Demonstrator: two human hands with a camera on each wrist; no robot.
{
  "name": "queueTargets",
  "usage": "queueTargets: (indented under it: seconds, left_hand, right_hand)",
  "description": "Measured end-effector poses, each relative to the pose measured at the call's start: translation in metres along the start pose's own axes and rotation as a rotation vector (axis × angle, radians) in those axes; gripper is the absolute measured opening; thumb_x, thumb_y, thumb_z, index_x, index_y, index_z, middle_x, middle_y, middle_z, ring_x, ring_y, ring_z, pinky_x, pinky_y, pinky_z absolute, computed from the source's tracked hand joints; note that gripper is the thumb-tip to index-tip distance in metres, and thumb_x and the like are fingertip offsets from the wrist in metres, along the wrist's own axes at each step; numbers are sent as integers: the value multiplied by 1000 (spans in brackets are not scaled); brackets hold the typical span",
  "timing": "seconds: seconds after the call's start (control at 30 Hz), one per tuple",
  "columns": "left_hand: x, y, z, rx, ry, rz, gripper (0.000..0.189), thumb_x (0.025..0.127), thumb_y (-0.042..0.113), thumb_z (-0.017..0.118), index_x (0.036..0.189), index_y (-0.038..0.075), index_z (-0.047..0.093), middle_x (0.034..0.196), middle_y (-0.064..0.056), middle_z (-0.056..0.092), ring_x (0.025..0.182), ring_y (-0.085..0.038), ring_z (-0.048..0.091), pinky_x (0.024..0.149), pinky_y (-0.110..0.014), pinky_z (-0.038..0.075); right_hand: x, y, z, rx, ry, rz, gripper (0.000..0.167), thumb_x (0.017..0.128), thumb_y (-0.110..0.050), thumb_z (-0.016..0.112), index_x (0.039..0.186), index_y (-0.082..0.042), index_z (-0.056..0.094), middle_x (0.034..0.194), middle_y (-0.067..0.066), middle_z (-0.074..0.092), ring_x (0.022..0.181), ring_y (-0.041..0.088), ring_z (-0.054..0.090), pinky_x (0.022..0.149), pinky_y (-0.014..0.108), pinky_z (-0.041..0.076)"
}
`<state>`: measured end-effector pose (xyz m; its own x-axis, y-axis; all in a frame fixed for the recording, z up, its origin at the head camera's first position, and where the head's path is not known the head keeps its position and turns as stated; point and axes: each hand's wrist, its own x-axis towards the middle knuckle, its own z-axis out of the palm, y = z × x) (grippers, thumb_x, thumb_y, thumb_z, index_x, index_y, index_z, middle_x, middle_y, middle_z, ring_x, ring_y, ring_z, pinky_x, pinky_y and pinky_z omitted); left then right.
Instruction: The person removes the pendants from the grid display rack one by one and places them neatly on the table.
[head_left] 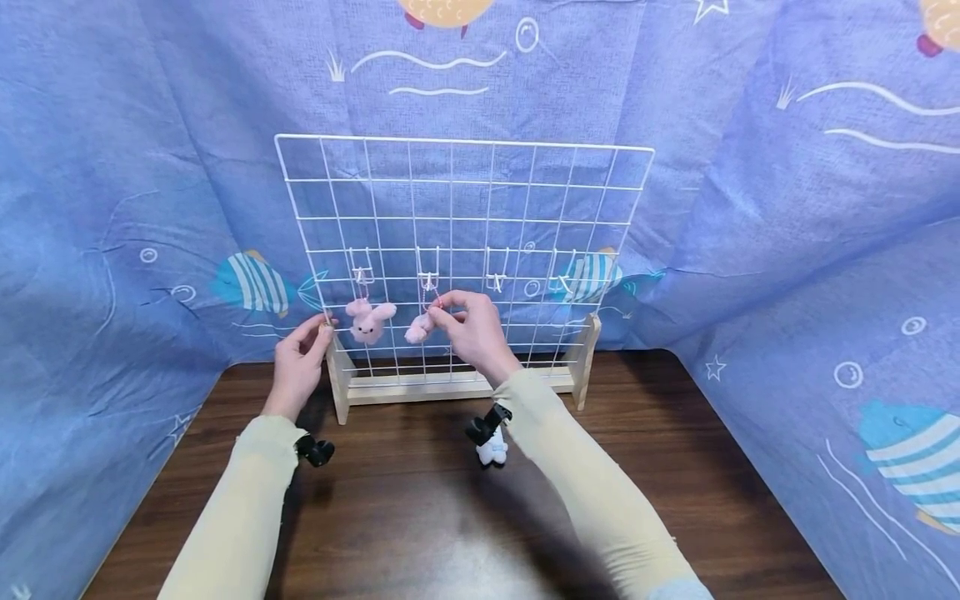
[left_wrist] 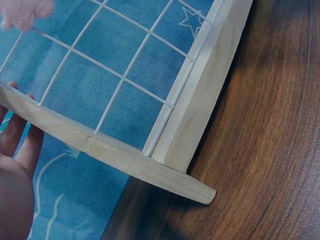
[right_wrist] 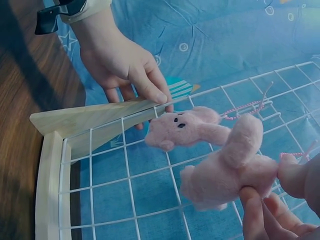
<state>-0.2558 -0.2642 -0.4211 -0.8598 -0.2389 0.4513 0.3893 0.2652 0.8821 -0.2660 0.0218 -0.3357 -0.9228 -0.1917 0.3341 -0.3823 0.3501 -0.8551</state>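
Note:
My left hand grips the left wooden upright of a white wire grid rack, thumb and fingertips at its edge. With thumb and fingers my right hand pinches a pink plush charm near its top. This charm's pink beaded cord runs up to the second hook from the left; whether it is fully looped over cannot be made out. A second pink plush, a long-eared bunny, hangs by its cord from the leftmost hook.
Two more hooks, the third and the rightmost, hold nothing. A white plush lies on the brown wooden table, partly behind the right wrist's black camera. Blue printed cloth surrounds the table's back and sides.

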Motion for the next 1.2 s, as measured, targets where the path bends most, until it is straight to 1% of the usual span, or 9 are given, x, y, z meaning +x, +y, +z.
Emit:
queueTargets:
  seconds: [0.1,0.2,0.3,0.37,0.53,0.67,0.8,1.0,1.2]
  left_hand:
    - [-1,1,0,16,-8,-5,34,107,8,62,137,-8,64,132,-33,66,101,4,67,83,-9,51]
    - [-2,2,-1,16,-18,-9,35,107,9,61,138,-7,63,133,-33,65,102,5,67,84,-8,51]
    - [-1,1,-2,15,-24,-12,35,107,10,61,138,-7,63,133,-33,65,102,5,66,84,-8,51]
    - [-1,1,-2,12,-25,-11,35,107,10,61,138,-7,63,133,-33,65,102,5,67,84,-8,51]
    - [0,0,-3,6,-19,-13,36,107,10,61,139,-7,63,133,-33,65,104,3,67,86,-8,51]
    - [0,0,-2,7,-13,-25,36,107,9,61,139,-7,63,133,-32,65,104,2,68,86,-8,51]
    - [-1,0,-1,-2,-16,-43,36,107,10,61,139,-6,63,135,-32,65,107,-1,67,86,-8,51]
    - [-2,1,-2,7,-19,-46,37,107,11,61,140,-6,62,135,-32,64,104,4,66,85,-8,51]
    - [-1,2,-2,13,-27,-50,38,108,12,61,141,-6,61,136,-30,64,105,5,66,87,-8,51]
  right_hand:
    - [-3,-1,-3,-2,-17,-20,8,101,-17,73,99,-11,79,115,3,77,100,21,77,69,27,57]
    - [-5,-1,-5,-8,-31,-64,7,100,-12,73,100,-8,79,107,5,79,94,19,76,74,26,58]
    - [-8,-1,-8,-1,-60,-100,9,100,-10,72,101,-3,78,95,6,79,83,17,71,73,26,56]
    - [-10,-1,-9,13,-78,-108,9,101,-9,71,102,-3,78,93,6,78,79,14,68,71,25,54]
    - [-13,-3,-13,56,-116,-118,8,101,-9,71,100,-4,77,93,6,78,79,12,68,72,25,54]
    - [-16,-5,-15,65,-132,-128,9,101,-8,71,101,-2,77,93,6,78,79,13,69,73,26,54]
    - [-19,-4,-16,65,-150,-127,10,101,-8,71,101,0,78,89,6,77,75,12,67,69,25,53]
    - [-26,6,-13,31,-196,-123,11,100,-8,72,100,1,79,84,5,76,71,9,63,63,23,49]
    - [-33,29,0,-64,-271,-119,8,98,-7,74,99,-3,81,85,3,78,73,5,64,68,22,51]
